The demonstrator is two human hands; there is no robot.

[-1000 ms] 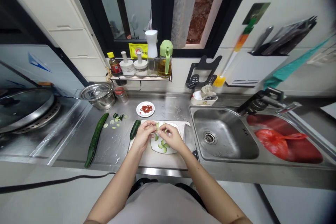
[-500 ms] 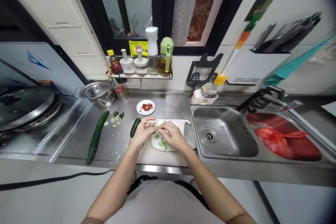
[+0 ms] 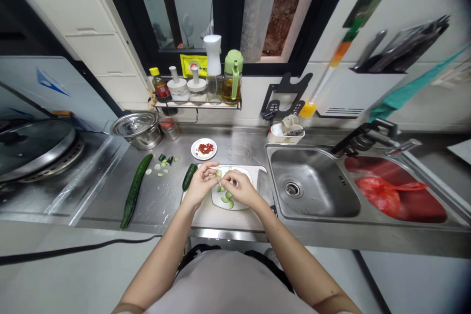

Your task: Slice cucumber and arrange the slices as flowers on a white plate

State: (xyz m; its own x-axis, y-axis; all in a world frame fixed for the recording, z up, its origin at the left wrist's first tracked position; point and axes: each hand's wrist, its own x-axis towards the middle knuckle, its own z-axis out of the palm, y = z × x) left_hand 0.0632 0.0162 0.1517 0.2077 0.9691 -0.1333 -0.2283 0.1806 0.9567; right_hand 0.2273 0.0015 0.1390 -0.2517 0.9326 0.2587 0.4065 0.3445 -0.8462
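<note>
Over a white plate (image 3: pixel 217 202), my left hand (image 3: pixel 200 184) and my right hand (image 3: pixel 241 189) meet with their fingertips nearly touching. Both are closed in a pinch around a small pale-green cucumber slice (image 3: pixel 219 173), partly hidden by the fingers. Several cut cucumber slices (image 3: pixel 228 198) lie on the plate below. The plate rests on a white cutting board (image 3: pixel 206 220). Just left of my left hand is a dark green cucumber piece (image 3: pixel 189 177). Behind the hands stands a small white dish (image 3: pixel 194 153) holding chopped red bits (image 3: pixel 205 148).
A whole cucumber (image 3: pixel 135 191) and cucumber scraps (image 3: pixel 164 163) lie on the steel counter at left. A lidded pot (image 3: pixel 137 130) stands behind them. To the right is a double sink (image 3: pixel 312 181) with a red plastic bag (image 3: pixel 379 194). Seasoning jars (image 3: pixel 196 89) line a wall shelf.
The view has tilted very slightly. My hands stay pinched together over the plate, with only tiny finger movement.
</note>
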